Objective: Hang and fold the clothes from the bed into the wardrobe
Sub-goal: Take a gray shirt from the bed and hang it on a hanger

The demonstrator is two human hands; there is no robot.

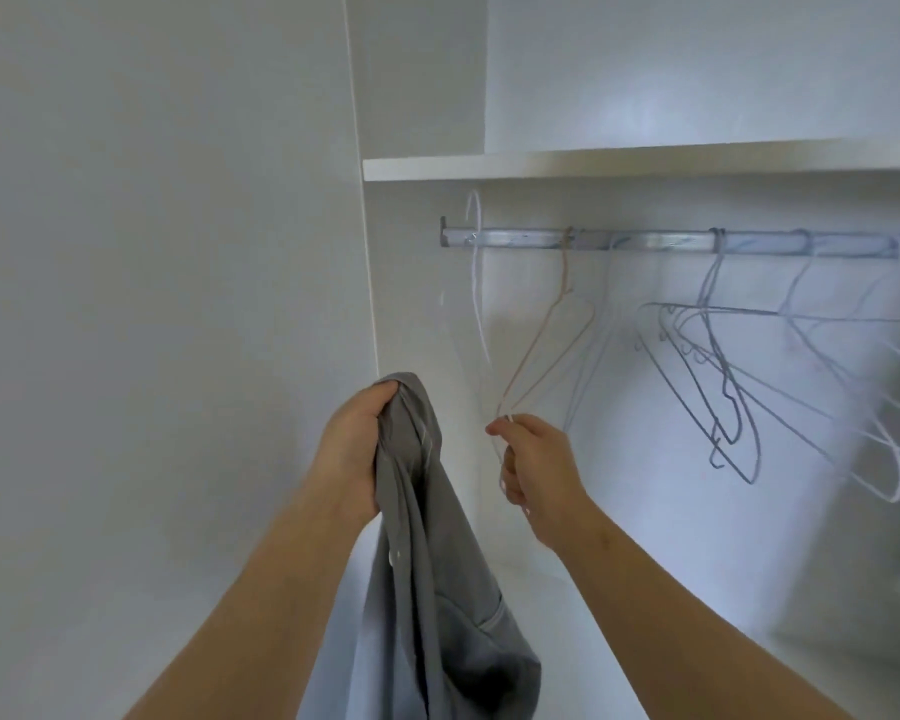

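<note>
My left hand (352, 449) grips the top of a grey garment (427, 589), which hangs down in front of the open wardrobe. My right hand (533, 467) is closed around the lower corner of a white wire hanger (476, 304); its hook sits over the left end of the metal rail (661, 240). A pink wire hanger (552, 345) hangs just to its right, and its lower corner reaches my right fingers.
Several empty grey and white wire hangers (723, 387) hang further right on the rail. A white shelf (619, 163) runs above the rail. The white wardrobe side panel (178, 304) stands at the left. A pale blurred shape lies at the right edge.
</note>
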